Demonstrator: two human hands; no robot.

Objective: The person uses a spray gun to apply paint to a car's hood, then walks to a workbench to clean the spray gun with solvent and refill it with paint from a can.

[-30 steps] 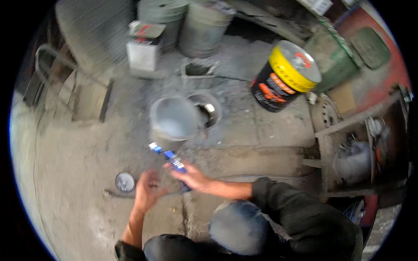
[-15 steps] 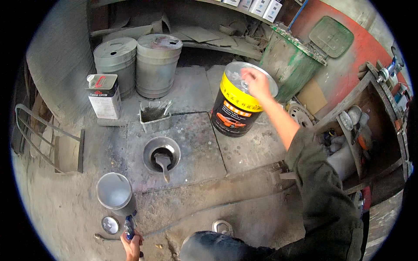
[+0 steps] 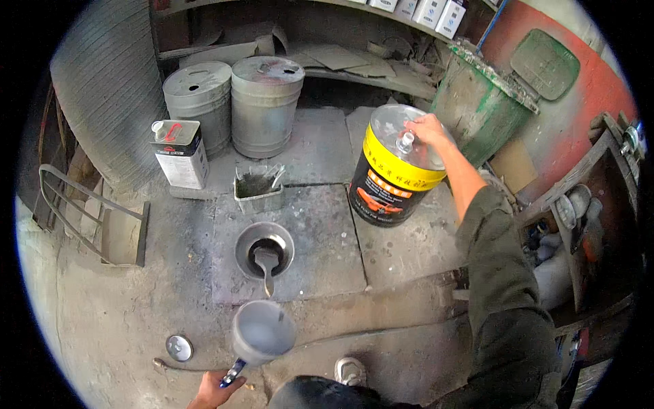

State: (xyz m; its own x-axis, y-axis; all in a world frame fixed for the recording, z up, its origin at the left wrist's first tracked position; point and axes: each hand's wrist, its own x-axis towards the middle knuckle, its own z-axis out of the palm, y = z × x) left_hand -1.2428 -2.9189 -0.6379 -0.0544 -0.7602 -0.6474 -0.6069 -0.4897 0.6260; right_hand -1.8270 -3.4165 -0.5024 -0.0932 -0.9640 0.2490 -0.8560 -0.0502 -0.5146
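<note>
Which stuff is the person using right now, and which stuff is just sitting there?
In use: grey funnel, held by the left hand; yellow-and-black drum, with the right hand on its lid.

Lying about: two grey drums, white can, small round lid, green bin.

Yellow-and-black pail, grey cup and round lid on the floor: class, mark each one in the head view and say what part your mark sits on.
yellow-and-black pail [image 3: 395, 178]: head view, on its yellow side band.
grey cup [image 3: 262, 334]: head view, on its inner wall.
round lid [image 3: 179, 347]: head view, on its flat top, on the floor.
</note>
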